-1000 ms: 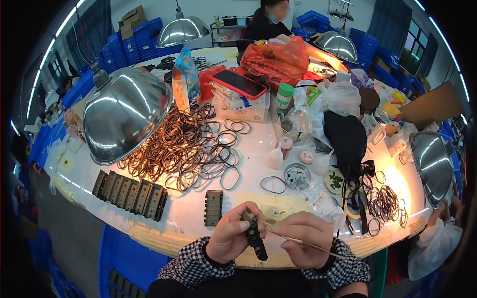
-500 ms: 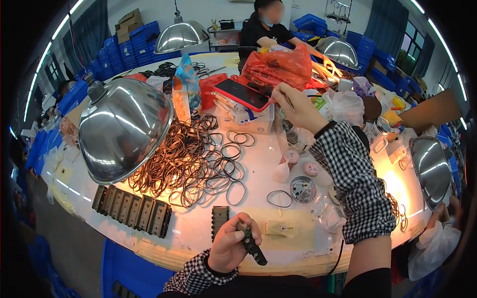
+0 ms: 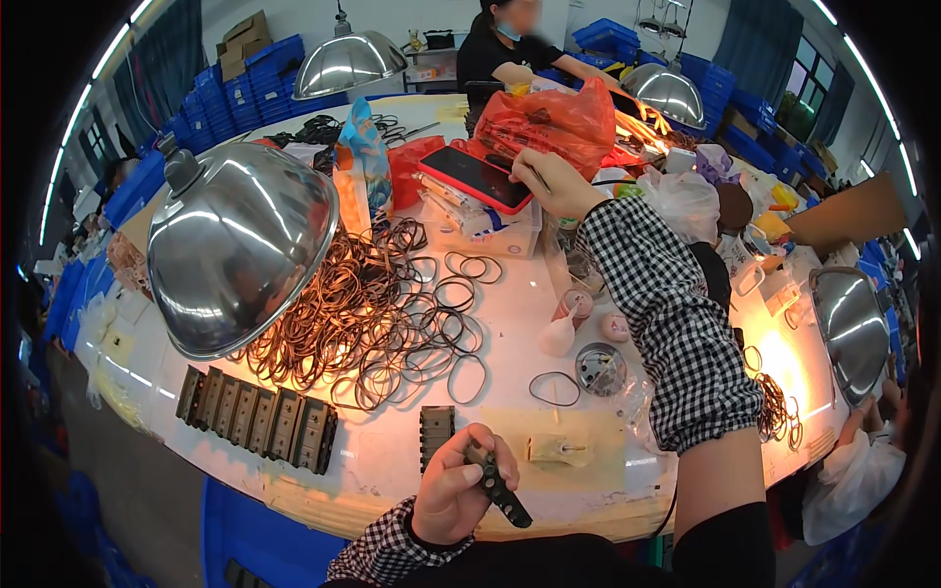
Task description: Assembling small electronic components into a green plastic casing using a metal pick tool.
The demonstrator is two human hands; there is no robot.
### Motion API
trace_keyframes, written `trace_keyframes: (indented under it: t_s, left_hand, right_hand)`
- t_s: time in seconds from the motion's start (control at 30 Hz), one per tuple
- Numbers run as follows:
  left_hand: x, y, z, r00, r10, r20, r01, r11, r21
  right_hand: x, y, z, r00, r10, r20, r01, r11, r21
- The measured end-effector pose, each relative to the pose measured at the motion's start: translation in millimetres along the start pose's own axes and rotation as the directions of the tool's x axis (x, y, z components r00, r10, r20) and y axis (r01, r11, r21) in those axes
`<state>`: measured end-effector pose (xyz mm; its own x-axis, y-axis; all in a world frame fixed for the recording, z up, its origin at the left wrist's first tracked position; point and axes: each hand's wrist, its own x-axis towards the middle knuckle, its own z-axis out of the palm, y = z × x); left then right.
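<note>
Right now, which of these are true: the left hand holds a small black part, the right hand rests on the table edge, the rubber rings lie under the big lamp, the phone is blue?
1. The left hand holds a small black part. True.
2. The right hand rests on the table edge. False: it reaches far forward, at the phone.
3. Rubber rings lie piled beside and under the metal lamp shade. True.
4. The phone is blue. False: it is red.

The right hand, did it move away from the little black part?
Yes. The right hand went up the table, away from the black part in the left hand, to the red phone.
</note>
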<state>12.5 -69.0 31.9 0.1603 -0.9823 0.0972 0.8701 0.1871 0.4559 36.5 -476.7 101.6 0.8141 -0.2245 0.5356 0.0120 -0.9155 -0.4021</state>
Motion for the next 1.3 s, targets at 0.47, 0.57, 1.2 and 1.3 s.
trace_keyframes:
  t_s: [0.47,0.57,1.2,1.3]
  left_hand:
    - [-1.1,0.4,0.9,1.0,0.013,0.007,-0.013,1.0,-0.016]
    - [-0.1,0.5,-0.8,1.0,0.011,0.009,-0.011,1.0,-0.016]
    - [-0.6,3.0,2.4,0.999,0.029,-0.028,-0.029,0.999,0.029]
    - [0.8,2.7,2.6,0.999,0.036,-0.039,-0.035,0.999,0.04]
  right_hand:
    - [-1.8,-47.8,-18.2,0.856,0.478,0.197,-0.419,0.864,-0.278]
    - [0.1,-45.9,-14.4,0.832,0.509,0.222,-0.436,0.846,-0.307]
    - [18.7,-32.5,10.5,0.863,0.486,0.139,-0.469,0.872,-0.14]
    - [16.5,-34.0,6.4,0.858,0.505,0.089,-0.502,0.863,-0.055]
